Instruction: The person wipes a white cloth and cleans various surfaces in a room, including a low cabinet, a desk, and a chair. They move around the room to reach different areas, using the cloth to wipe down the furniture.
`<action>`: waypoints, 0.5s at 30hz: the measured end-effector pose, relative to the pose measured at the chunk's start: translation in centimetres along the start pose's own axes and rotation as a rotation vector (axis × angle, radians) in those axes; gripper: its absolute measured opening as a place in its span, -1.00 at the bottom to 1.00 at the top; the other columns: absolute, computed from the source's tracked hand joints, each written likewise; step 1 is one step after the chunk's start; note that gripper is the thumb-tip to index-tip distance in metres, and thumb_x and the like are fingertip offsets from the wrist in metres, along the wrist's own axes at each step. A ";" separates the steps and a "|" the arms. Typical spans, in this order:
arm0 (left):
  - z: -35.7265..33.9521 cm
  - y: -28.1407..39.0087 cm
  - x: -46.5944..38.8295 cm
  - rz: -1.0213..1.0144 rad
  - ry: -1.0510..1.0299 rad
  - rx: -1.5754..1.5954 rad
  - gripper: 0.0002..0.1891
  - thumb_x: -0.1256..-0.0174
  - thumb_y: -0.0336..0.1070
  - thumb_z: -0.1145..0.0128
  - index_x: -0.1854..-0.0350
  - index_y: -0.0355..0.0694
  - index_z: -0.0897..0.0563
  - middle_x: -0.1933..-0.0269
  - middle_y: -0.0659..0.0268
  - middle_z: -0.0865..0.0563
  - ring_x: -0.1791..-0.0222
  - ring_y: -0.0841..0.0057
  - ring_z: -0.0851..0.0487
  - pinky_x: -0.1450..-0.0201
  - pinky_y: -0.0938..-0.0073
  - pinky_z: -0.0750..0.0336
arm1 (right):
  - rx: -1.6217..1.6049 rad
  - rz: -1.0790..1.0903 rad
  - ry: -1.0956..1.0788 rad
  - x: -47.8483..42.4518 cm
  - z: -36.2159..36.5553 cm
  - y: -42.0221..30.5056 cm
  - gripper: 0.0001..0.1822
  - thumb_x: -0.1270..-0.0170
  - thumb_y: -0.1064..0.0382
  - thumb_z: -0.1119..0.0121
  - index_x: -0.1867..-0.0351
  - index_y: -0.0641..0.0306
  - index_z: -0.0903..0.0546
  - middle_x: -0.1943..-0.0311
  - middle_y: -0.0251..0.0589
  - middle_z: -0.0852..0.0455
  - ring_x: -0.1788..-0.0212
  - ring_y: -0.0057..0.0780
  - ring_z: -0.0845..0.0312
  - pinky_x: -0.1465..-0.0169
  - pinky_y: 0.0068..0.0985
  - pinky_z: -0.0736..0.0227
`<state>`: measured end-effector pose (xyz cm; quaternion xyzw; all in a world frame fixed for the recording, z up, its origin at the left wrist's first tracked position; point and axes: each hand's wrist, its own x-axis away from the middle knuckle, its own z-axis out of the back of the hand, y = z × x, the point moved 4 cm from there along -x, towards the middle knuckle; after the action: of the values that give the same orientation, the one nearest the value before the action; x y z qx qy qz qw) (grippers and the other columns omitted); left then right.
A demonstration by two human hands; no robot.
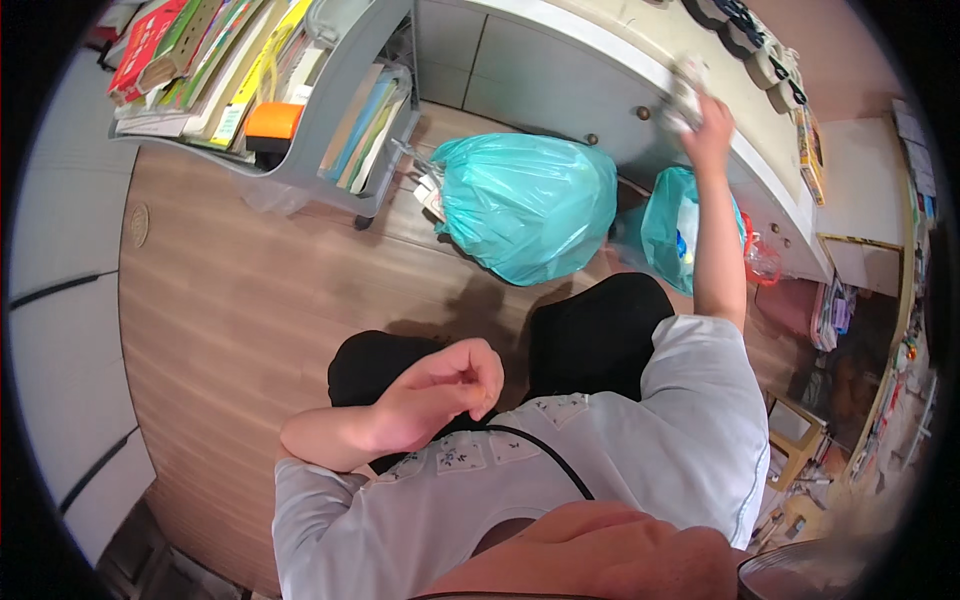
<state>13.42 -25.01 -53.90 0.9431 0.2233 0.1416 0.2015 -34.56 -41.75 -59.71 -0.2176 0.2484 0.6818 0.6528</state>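
Observation:
My right hand [709,139] reaches out to the cabinet's white top edge and grips a whitish, crumpled cloth-like thing [681,101], blurred by motion. It lies against the edge, above the grey cabinet doors [547,75]. My left hand [442,386] is held before my chest over my lap, its fingers curled in towards the thumb. Nothing shows in it. Below my right forearm stands a bin lined with a teal plastic bag [660,225], with some rubbish inside. A full, gathered teal plastic bag [532,206] rests on the floor beside it.
A grey wheeled rack [352,105] packed with books [217,67] and an orange-and-black object [274,124] stands at the upper left. Several dark and pale items [750,52] line the cabinet top [622,22]. Wood-look flooring [225,300] spreads to my left, beside white drawers [67,337].

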 end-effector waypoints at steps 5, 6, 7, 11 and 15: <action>-0.7 -0.7 -0.3 0.141 -0.098 0.020 -0.89 -0.35 -0.33 -0.08 0.30 -0.21 -0.44 0.38 0.35 -0.45 0.37 0.56 -0.38 0.27 0.55 -0.25 | 0.094 -0.356 0.109 9.6 5.1 14.4 -0.53 0.02 0.03 -0.35 0.09 0.25 -0.68 0.20 0.01 -0.70 0.04 0.01 -0.57 -0.05 -0.16 -0.44; -0.5 -0.9 -0.4 0.156 -0.077 0.050 -0.90 -0.34 -0.34 -0.07 0.28 -0.21 -0.44 0.37 0.36 -0.44 0.36 0.58 -0.37 0.26 0.57 -0.26 | 0.124 -0.444 0.113 10.7 5.4 15.7 -0.53 0.00 0.02 -0.34 0.08 0.26 -0.68 0.19 0.03 -0.69 0.03 0.03 -0.57 -0.05 -0.17 -0.44; -0.1 -1.1 -0.6 0.184 -0.065 0.069 -0.91 -0.33 -0.35 -0.06 0.26 -0.22 -0.44 0.36 0.38 -0.44 0.35 0.61 -0.36 0.24 0.59 -0.26 | 0.138 -0.467 0.157 11.6 5.7 16.5 -0.53 0.00 -0.01 -0.33 0.10 0.24 -0.68 0.20 0.02 -0.70 0.05 0.03 -0.57 -0.04 -0.15 -0.44; 1.1 -1.8 -1.0 0.256 0.037 0.186 -0.90 -0.30 -0.36 -0.05 0.27 -0.22 -0.42 0.36 0.37 -0.43 0.36 0.60 -0.35 0.24 0.58 -0.26 | 0.264 -0.574 0.215 10.9 4.1 16.2 -0.57 -0.01 -0.02 -0.28 0.11 0.13 -0.71 0.20 0.01 -0.71 0.07 0.05 -0.57 -0.04 -0.11 -0.45; 0.7 -3.0 -1.4 0.419 0.089 0.064 -0.88 -0.28 -0.31 -0.06 0.32 -0.18 -0.40 0.40 0.37 -0.38 0.40 0.53 -0.32 0.32 0.52 -0.20 | 0.047 -0.189 0.156 5.5 2.6 7.0 -0.48 0.00 0.01 -0.31 -0.01 0.18 -0.63 0.06 0.02 -0.66 -0.05 0.05 -0.52 -0.17 -0.12 -0.38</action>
<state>11.35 -23.42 -56.09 0.9677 0.0354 0.2147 0.1276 -41.78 -35.99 -60.71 -0.2773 0.2929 0.5922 0.6976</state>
